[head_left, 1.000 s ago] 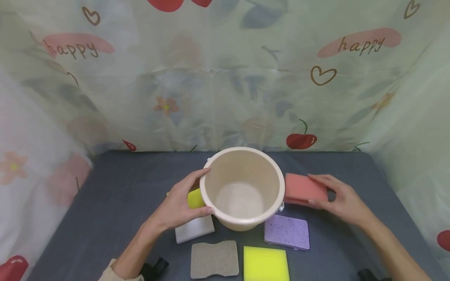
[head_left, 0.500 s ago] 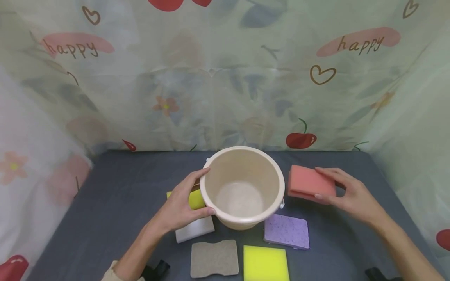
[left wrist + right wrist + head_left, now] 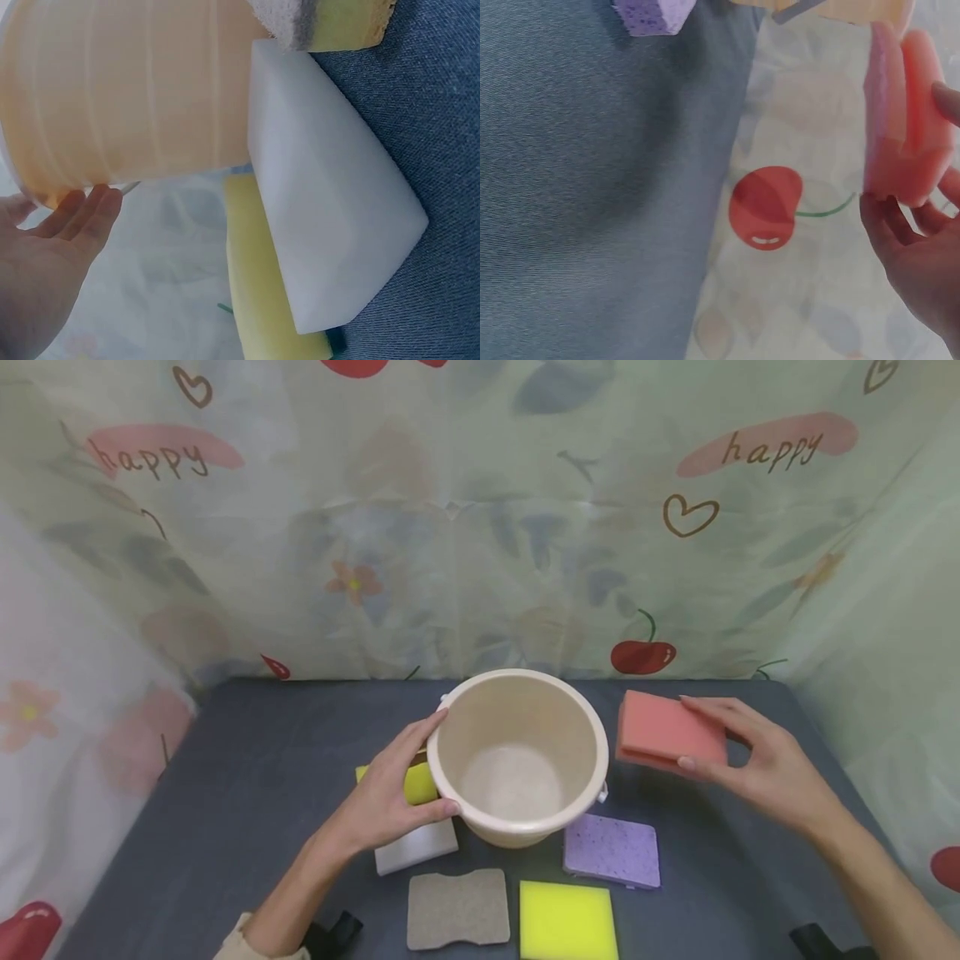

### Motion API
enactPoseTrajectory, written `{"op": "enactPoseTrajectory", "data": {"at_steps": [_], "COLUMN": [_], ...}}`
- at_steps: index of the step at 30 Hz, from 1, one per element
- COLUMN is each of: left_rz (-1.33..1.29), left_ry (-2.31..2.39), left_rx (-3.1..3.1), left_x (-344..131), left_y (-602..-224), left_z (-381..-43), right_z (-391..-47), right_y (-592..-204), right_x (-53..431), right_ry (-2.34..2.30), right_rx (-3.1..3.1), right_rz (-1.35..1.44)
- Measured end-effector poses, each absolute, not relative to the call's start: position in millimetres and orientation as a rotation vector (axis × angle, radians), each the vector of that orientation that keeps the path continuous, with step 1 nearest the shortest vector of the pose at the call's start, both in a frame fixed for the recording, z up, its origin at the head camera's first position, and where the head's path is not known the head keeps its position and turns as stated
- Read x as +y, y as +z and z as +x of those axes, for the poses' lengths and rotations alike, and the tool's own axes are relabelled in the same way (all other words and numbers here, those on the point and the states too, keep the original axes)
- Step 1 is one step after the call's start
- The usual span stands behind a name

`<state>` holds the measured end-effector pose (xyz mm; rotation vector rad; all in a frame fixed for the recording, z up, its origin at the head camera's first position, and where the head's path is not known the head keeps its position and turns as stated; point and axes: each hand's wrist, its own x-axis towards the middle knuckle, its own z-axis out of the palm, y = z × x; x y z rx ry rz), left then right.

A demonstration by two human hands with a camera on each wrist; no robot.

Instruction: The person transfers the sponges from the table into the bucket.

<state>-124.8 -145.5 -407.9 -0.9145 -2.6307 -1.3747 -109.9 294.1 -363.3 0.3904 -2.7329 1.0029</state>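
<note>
Right hand (image 3: 765, 760) pinches a pink sponge (image 3: 670, 727) between thumb and fingers at its outer end, keeping it raised off the dark cloth (image 3: 285, 735) to the right of a cream bucket (image 3: 517, 714), with a gap between sponge and rim in the head view. From the right wrist, a groove runs along the sponge, so it could be two pieces pressed together or one slotted piece; the hand itself is cropped by the edge of that view. On the other side, the left hand (image 3: 386, 789) holds the bucket's rim, thumb on the near part, a fingertip further round, the other fingers mostly concealed from the head camera. It also covers part of a yellow sponge (image 3: 419, 783) behind it. Just nearer the person, a white block (image 3: 415, 850) is partly hidden by hand and bucket. The bucket stands upright, its outer base largely masked by its own wall. A grey pad (image 3: 458, 910) with waisted sides shows whole, while the bright yellow square (image 3: 567, 920) beside it runs off the bottom edge. A speckled purple sponge (image 3: 611, 852) lies at the bucket's front right. Along the lower edge, black straps (image 3: 333, 935) are cut short.
</note>
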Motion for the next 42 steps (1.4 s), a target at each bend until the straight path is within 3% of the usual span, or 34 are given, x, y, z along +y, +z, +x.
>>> {"op": "enactPoseTrajectory", "data": {"at_steps": [42], "left_rz": [-0.797], "left_ry": [-1.458], "left_rx": [-2.637], "left_x": [-138], "left_y": [-406], "left_z": [-119], "right_z": [-112], "right_y": [-301], "right_x": [225], "right_ry": [0.997], "right_rx": [-2.681], "right_rz": [0.604]}}
